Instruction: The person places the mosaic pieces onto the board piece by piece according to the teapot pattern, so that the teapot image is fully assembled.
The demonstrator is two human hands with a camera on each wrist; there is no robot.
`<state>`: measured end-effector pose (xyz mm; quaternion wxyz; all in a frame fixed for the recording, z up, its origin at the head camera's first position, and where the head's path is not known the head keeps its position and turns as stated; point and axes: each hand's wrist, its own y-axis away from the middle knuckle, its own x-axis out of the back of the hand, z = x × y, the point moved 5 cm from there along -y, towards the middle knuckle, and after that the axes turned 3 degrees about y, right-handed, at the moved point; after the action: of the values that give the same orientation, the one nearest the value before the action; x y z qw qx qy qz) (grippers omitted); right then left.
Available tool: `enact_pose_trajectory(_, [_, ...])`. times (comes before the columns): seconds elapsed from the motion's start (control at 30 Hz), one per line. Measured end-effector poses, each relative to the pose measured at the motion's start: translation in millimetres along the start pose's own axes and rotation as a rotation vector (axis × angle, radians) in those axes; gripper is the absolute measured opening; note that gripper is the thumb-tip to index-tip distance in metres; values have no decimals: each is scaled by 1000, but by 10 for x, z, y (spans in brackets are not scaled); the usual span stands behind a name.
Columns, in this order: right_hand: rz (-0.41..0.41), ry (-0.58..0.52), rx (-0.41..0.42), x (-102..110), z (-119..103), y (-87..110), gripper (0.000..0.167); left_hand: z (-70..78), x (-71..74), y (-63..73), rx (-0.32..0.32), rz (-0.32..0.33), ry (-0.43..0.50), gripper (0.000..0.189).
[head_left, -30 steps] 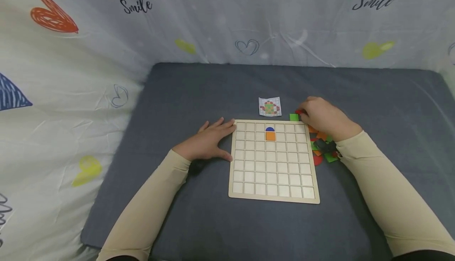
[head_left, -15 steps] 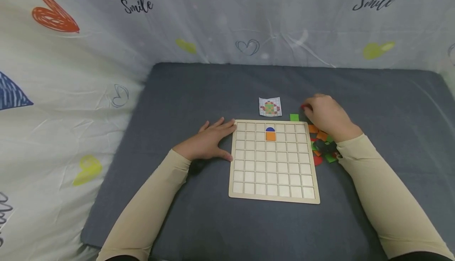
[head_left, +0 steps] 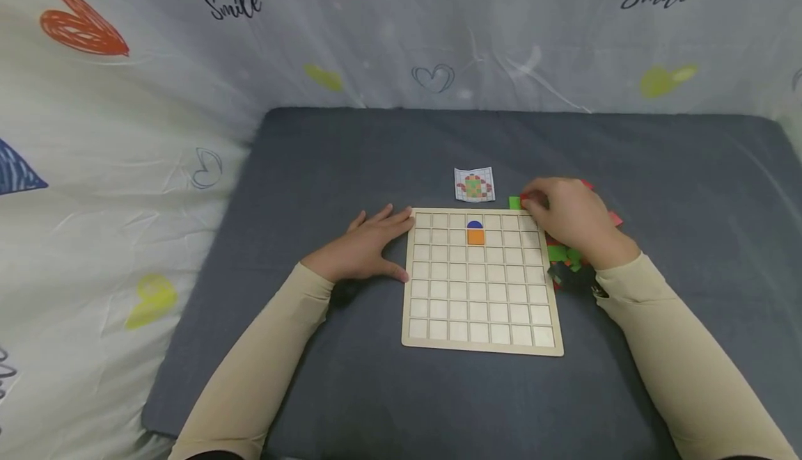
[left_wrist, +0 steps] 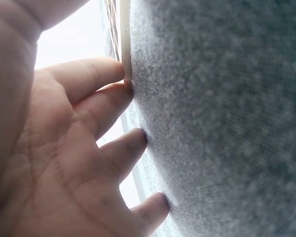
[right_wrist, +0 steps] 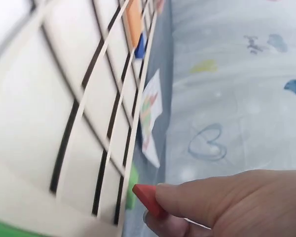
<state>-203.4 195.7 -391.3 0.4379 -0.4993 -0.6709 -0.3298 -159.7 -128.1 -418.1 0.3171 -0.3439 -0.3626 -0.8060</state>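
A wooden grid board [head_left: 482,347] lies on the grey surface. In its top rows sit a blue half-round tile [head_left: 475,225] and, just below, an orange square tile [head_left: 476,237]. My left hand [head_left: 366,248] lies spread along the board's left edge, its fingertips [left_wrist: 119,69] touching the rim. Near the top right corner, my right hand [head_left: 567,213] pinches a small red tile [right_wrist: 149,198] between thumb and finger. Close beside that tile, a green tile [head_left: 514,202] lies behind the board's top edge.
Behind the board lies a printed pattern card [head_left: 474,185]. Loose green tiles [head_left: 557,252] and other coloured pieces lie along the board's right side, partly hidden by my right wrist. A red piece [head_left: 617,218] lies right of that hand. A printed cloth [head_left: 388,28] hangs at the back.
My right hand drew back slightly from the green tile, then returned beside it with a red tile pinched. Red pieces now show past that hand. The left hand stays at the board.
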Motion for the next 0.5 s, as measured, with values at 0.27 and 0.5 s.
enact_pose_trajectory(0.27, [-23, -32, 25, -61, -155, 96, 20, -35, -19, -7, -18, 11, -4, 110])
enact_pose_trajectory(0.5, [-43, -84, 56, -130, -239, 156, 16, -21, -10, -3, -12, 9, -2, 111])
